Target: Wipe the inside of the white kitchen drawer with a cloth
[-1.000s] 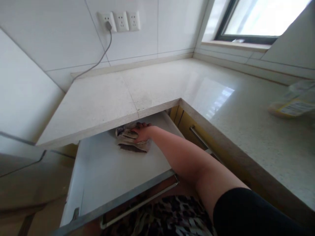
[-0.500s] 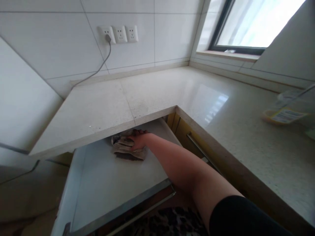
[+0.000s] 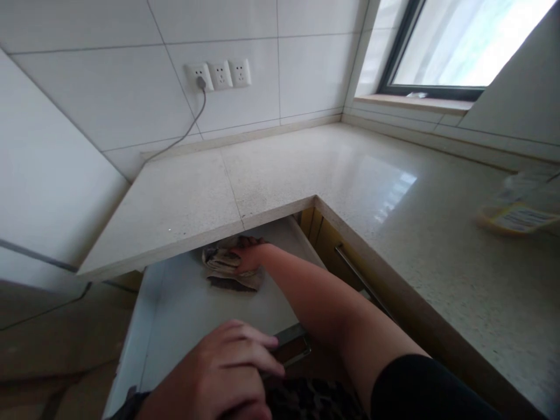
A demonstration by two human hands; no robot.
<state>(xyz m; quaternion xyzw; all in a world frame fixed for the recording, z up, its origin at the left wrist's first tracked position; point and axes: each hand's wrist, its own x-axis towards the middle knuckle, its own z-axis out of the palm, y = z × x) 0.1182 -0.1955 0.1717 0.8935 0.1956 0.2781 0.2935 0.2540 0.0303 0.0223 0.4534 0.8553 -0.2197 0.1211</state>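
An open drawer (image 3: 184, 315) juts out below the countertop. Well inside it, against its floor, lies a folded, dingy grey-brown cloth (image 3: 231, 283). My right hand (image 3: 249, 256) is closed on this rag, thumb toward the left, with its far fingers partly in the counter's shadow. Over the drawer's front edge hovers my left hand (image 3: 227, 367), open and holding nothing, its fingers loosely bent and pointing right. The drawer's metal handle (image 3: 300, 356) shows just beyond those fingertips.
The pale L-shaped countertop (image 3: 280, 169) overhangs the drawer's back. A blurred clear container with a yellow label (image 3: 520, 219) stands at right. A grey cord (image 3: 179, 140) runs from a wall socket (image 3: 199, 76). Another cabinet handle (image 3: 354, 268) sticks out beside my right arm.
My left hand has come into view from below, over the drawer's front. My right hand stays on the cloth in nearly the same spot. The view has shifted slightly.
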